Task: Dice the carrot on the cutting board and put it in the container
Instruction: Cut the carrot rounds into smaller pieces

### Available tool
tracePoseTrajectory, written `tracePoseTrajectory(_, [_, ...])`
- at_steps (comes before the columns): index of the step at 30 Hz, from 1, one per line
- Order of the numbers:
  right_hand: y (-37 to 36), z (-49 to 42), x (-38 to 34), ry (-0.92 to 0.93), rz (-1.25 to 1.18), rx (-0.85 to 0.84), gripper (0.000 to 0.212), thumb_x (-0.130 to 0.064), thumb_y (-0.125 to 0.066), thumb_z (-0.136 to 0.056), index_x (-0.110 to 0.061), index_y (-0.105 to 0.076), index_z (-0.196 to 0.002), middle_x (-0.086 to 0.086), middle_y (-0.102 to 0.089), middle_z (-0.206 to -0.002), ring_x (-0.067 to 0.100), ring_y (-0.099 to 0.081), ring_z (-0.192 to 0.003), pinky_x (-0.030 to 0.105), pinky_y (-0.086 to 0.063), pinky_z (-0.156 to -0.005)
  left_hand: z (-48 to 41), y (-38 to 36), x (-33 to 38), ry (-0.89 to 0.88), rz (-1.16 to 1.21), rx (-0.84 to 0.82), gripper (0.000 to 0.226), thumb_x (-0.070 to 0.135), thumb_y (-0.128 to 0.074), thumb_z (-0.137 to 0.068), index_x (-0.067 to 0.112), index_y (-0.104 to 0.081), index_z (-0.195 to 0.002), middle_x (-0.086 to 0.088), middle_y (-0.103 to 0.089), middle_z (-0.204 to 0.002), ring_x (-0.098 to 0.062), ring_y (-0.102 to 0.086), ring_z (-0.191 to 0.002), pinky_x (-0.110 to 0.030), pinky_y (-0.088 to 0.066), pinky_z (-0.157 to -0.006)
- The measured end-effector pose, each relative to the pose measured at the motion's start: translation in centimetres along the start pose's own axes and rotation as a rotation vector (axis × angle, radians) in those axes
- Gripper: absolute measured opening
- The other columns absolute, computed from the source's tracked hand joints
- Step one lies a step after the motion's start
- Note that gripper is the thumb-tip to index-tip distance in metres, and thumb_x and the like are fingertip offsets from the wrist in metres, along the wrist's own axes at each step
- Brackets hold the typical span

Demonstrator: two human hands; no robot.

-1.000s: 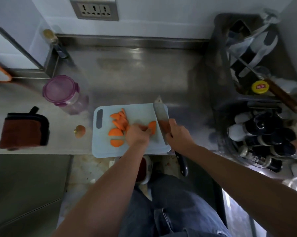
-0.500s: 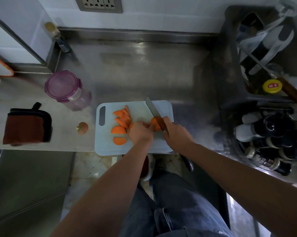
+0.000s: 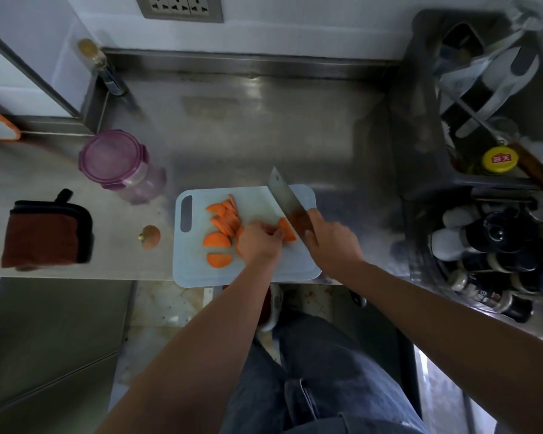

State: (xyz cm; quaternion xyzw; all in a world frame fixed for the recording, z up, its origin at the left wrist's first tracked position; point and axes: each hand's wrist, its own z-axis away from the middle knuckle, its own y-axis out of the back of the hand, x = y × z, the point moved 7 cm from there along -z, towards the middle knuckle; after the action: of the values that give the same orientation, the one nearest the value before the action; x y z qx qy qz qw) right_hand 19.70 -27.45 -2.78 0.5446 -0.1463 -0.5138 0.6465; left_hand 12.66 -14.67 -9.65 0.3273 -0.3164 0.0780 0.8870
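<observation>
Obs: left hand [image 3: 257, 242] pinches carrot stub [image 3: 287, 230] near cutting board [image 3: 198, 272] right edge; right hand [image 3: 329, 242] clamps knife [image 3: 285, 198]. Stub likely stiff, light, slick; hold the end away from the blade.

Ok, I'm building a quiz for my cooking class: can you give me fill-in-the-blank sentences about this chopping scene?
1. The right hand grips the broad steel cleaver; the left hand steadies the uncut orange chunk of ____.
2. Half-round orange slices lie on the pale blue plastic cutting board, ____ of the left hand.
3. The clear round container on the steel counter has a ____ lid.
Missing words: carrot; left; purple.
</observation>
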Motion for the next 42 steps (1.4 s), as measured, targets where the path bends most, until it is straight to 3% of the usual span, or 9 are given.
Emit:
tracePoseTrajectory(5, [0.6,0.0,-0.8,0.045,0.04,-0.014,0.022,-0.023,-0.036,-0.102,-0.015,-0.04,-0.122,-0.003,-0.049,-0.068,0.01,-0.048,-0.058,0.026,-0.035,-0.051,-0.2,0.1,-0.2,0.038,0.071,-0.031,0.016,0.027,-0.074,-0.082,0.015,-0.069,-0.073,-0.009,-0.073,-0.073,-0.03,-0.072,-0.076,-0.044,-0.06,-0.077])
tracePoseTrajectory(10, [-0.2,0.3,-1.3,0.044,0.085,-0.066,0.029,-0.023,-0.039,-0.102,-0.015,-0.034,-0.129,0.001,-0.055,-0.078,0.018,-0.057,-0.068,0.032,-0.048,-0.061,-0.1,0.3,-0.1,0.07,0.1,-0.045,0.026,0.023,-0.074,-0.085,0.013,-0.067,-0.063,-0.005,-0.071,-0.064,-0.022,-0.072,-0.069,-0.04,-0.059,-0.08])
tracePoseTrajectory(18, [-0.9,-0.2,-2.1,0.04,0.114,-0.171,0.04,-0.011,-0.043,-0.098,-0.014,-0.027,-0.134,0.002,-0.053,-0.08,0.017,-0.059,-0.067,0.033,-0.056,-0.064,0.5,0.7,0.2,0.109,0.132,-0.064,0.014,0.019,-0.074,-0.086,0.007,-0.071,-0.079,-0.003,-0.07,-0.067,-0.017,-0.071,-0.069,-0.038,-0.059,-0.083])
tracePoseTrajectory(23, [-1.1,-0.5,-2.4,0.031,0.109,-0.181,0.038,-0.007,-0.046,-0.096,-0.012,-0.029,-0.13,-0.001,-0.048,-0.077,0.016,-0.059,-0.068,0.033,-0.057,-0.065,0.3,0.7,0.2,0.136,0.129,-0.079,0.014,0.019,-0.075,-0.085,0.011,-0.068,-0.076,-0.003,-0.071,-0.066,-0.017,-0.072,-0.07,-0.039,-0.058,-0.084])
tracePoseTrajectory(28, [-1.6,-0.7,-2.4,0.021,0.116,-0.175,0.04,-0.006,-0.046,-0.094,-0.013,-0.028,-0.129,-0.003,-0.043,-0.071,0.013,-0.051,-0.063,0.03,-0.047,-0.059,0.1,0.8,0.3,0.158,0.118,-0.094,0.018,0.016,-0.075,-0.084,0.012,-0.065,-0.07,-0.005,-0.071,-0.068,-0.019,-0.072,-0.071,-0.038,-0.06,-0.08])
tracePoseTrajectory(34, [-2.2,-0.6,-2.2,0.018,0.146,-0.174,0.036,-0.008,-0.046,-0.094,-0.014,-0.027,-0.125,0.007,-0.058,-0.089,0.022,-0.063,-0.077,0.039,-0.058,-0.072,-0.2,0.9,0.4,0.153,0.097,-0.111,0.018,0.018,-0.077,-0.082,0.011,-0.065,-0.072,-0.003,-0.069,-0.065,-0.015,-0.07,-0.064,-0.029,-0.057,-0.069])
tracePoseTrajectory(42, [-2.4,-0.4,-2.0,0.02,0.118,-0.17,0.032,-0.01,-0.045,-0.096,-0.014,-0.028,-0.123,0.005,-0.054,-0.087,0.022,-0.061,-0.077,0.039,-0.057,-0.072,0.1,1.1,0.5,0.151,0.116,-0.105,0.02,0.018,-0.078,-0.082,0.011,-0.066,-0.067,-0.002,-0.069,-0.064,-0.016,-0.07,-0.066,-0.024,-0.053,-0.062])
